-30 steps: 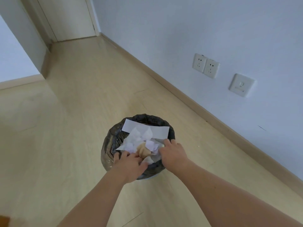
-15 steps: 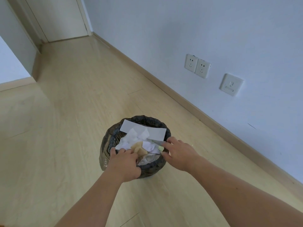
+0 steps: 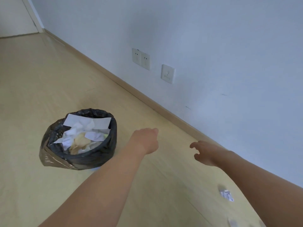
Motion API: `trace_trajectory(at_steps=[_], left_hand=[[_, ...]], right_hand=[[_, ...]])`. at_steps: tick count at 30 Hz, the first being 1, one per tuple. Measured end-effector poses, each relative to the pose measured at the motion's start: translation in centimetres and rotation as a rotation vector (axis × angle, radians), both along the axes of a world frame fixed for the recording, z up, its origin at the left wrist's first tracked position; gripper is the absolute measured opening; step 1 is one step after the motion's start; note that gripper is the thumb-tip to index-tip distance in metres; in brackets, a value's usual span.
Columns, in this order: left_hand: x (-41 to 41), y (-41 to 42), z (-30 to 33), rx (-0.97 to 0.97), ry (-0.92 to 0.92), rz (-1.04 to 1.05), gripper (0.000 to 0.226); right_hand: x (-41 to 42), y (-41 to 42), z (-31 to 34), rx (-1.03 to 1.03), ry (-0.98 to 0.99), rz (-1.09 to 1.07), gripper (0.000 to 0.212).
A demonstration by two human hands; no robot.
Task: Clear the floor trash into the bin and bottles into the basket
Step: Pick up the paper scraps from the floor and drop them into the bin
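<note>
Pale wood-look flooring (image 3: pixel 49 82) runs to a skirting board and a plain light wall (image 3: pixel 213 38), which carries a double socket (image 3: pixel 141 58) and a single switch plate (image 3: pixel 167 73); a door frame shows at the 11 o'clock corner.

At the 9 o'clock side stands the bin (image 3: pixel 85 158), lined with a black bag. It is filled close to the rim with crumpled white paper, a flat white sheet and a tan wad. Judged from this load, the contents are light and springy and may spill if more is dropped on loosely.

Right of the bin, the left hand (image 3: pixel 145 140) hangs above the floor, holding nothing; its fingers are turned away from the camera, so their curl cannot be told. At 3 o'clock the right hand (image 3: pixel 207 153) reaches forward, fingers loosely spread and released, also holding nothing.

At 5 o'clock a crumpled paper ball (image 3: pixel 227 195) lies on the floor, well apart from the bin. It should be very light, soft and crushable; pinch it across its body. A second pale scrap (image 3: pixel 232 223), blurred at the bottom edge, is possibly more paper. No bottle or basket is in view.
</note>
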State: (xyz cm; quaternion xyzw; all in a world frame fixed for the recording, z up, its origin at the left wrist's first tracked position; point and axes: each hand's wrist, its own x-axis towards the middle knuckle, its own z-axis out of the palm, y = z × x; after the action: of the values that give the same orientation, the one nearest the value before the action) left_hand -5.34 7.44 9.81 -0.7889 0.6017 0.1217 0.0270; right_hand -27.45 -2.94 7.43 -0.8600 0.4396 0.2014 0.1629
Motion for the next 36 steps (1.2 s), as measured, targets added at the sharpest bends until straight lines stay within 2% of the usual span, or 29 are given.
trace_trajectory(at_steps=[5, 8, 13, 16, 19, 22, 24, 27, 30, 33, 36], left_hand=[[-11.5, -3.2, -3.5, 0.169, 0.116, -0.111, 0.031], [-19.0, -3.3, -8.2, 0.260, 0.208, -0.141, 0.031], [-28.7, -1.1, -15.4, 0.462, 0.247, -0.230, 0.042], [-31.6, -2.0, -17.5, 0.393, 0.207, -0.249, 0.053], [-32.8, -3.6, -19.0, 0.293, 0.197, -0.261, 0.061], [-33.0, -4.4, -20.6, 0.303, 0.146, -0.336, 0.054], [-32.8, -4.2, -21.6, 0.284, 0.121, -0.354, 0.038], [-31.9, -3.2, -22.6, 0.253, 0.119, -0.318, 0.025], [-30.7, -2.2, -23.0, 0.314, 0.136, -0.247, 0.025], [-28.6, -1.8, -22.5, 0.394, 0.145, -0.231, 0.021], [-26.3, -1.9, -21.3, 0.449, 0.133, -0.240, 0.025]], right_hand=[[-13.8, -1.0, -3.1, 0.046, 0.081, -0.104, 0.044], [-21.9, -0.5, -6.9, 0.116, 0.114, -0.182, 0.041], [-30.0, 2.1, -13.0, 0.227, 0.072, -0.326, 0.019], [-30.3, 3.7, -15.4, 0.233, -0.008, -0.382, 0.015], [-28.3, 5.1, -16.7, 0.289, -0.086, -0.340, 0.031], [-26.6, 6.6, -18.0, 0.364, -0.091, -0.285, 0.049], [-25.9, 7.4, -18.9, 0.341, -0.058, -0.227, 0.043], [-25.3, 7.9, -20.0, 0.272, -0.066, -0.169, 0.012], [-25.5, 7.2, -20.7, 0.297, -0.067, -0.203, 0.020], [-26.0, 6.1, -20.4, 0.410, -0.063, -0.244, 0.024], [-26.4, 5.2, -19.5, 0.500, -0.053, -0.276, 0.021]])
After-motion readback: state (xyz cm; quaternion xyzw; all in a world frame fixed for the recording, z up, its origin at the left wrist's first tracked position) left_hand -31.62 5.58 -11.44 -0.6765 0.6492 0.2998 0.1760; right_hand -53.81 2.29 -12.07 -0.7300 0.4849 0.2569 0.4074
